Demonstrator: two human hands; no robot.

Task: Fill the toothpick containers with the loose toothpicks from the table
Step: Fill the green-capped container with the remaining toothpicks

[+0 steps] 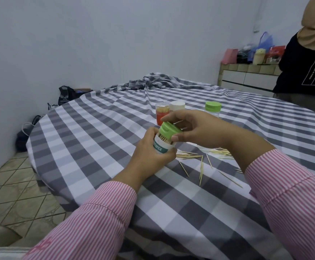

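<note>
I'm capping: my left hand (152, 149) grips the full jar (161, 147) above the surface (100, 132), right hand (194, 128) pinching its lid (169, 131). Next, press it shut; toothpicks (201, 162) remain right.

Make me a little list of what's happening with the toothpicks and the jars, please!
left hand: holds the white toothpick container, tilted
right hand: fingers grip the green lid on that container
inside the container: toothpick tips show under the lid
loose toothpicks: scattered on the checked tablecloth
other jars: red one, white-lidded one, green-lidded one, all standing behind the hands
job done: no, toothpicks still lie loose
</note>
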